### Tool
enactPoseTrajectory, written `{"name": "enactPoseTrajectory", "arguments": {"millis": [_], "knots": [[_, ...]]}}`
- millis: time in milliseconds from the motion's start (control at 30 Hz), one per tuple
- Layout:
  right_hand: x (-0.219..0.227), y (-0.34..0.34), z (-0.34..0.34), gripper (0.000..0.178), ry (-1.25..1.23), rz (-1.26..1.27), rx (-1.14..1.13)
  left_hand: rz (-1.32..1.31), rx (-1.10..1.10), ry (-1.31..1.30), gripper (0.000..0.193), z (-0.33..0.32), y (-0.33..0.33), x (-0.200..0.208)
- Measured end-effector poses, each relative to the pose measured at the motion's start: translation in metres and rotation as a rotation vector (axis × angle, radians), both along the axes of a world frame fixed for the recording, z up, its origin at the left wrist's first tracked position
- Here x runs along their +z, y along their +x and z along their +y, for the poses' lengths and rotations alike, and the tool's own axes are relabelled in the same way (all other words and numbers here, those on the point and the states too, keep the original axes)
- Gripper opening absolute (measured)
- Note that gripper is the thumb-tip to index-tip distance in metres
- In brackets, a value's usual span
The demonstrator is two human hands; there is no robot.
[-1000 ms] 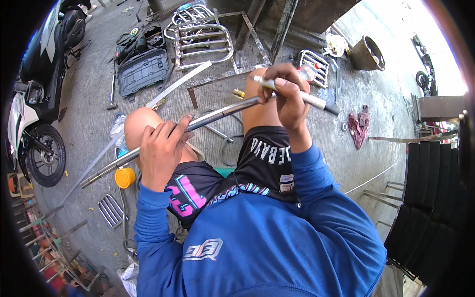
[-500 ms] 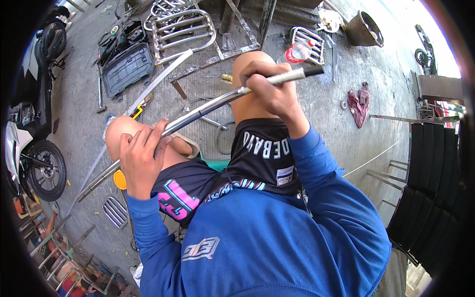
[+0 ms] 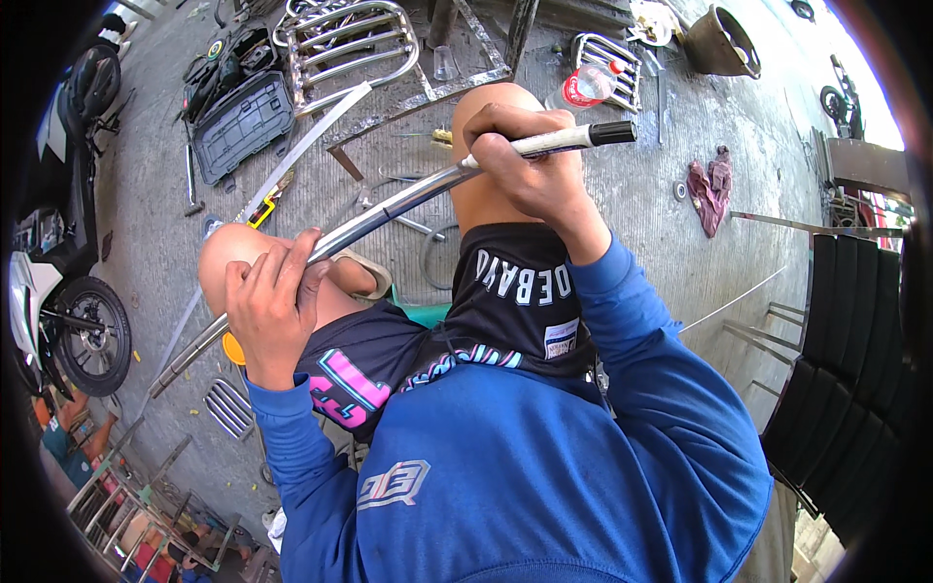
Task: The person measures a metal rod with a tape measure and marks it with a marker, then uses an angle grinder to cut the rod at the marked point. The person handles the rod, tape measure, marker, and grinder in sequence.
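A smooth, shiny metal tube [image 3: 355, 231] slants across the left leg [image 3: 229, 257], the left hand [image 3: 270, 306] curled round it; the right hand [image 3: 530, 173], back uppermost, pinches a white marker [image 3: 556, 142] near the tube's upper end; beyond, grooved concrete [image 3: 695, 282], ribbed plastic case [image 3: 243, 131]

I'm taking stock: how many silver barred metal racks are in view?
3 clearly: a large silver barred metal rack at upper left, a smaller rack partly behind the clear red-labelled plastic bottle, and a third rack at lower left. More may be partly hidden behind the first.
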State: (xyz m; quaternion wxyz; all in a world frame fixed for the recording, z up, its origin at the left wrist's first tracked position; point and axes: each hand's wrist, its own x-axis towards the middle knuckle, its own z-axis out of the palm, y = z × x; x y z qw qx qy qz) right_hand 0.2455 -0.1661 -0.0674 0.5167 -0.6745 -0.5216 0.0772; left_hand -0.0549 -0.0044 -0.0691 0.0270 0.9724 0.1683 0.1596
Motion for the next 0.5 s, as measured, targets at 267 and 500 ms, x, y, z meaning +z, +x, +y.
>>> {"name": "enactPoseTrajectory", "arguments": {"millis": [267, 500], "knots": [[0.0016, 0.0023, -0.0058, 0.011, -0.102, -0.069, 0.101, 0.024, 0.023, -0.024, 0.035, -0.001, -0.001, 0.0031], [-0.0042, -0.0002, 0.0016, 0.011, 0.048, -0.094, 0.01, -0.011, -0.005, -0.004, 0.03, -0.0009, 0.0007, 0.0045]]}}
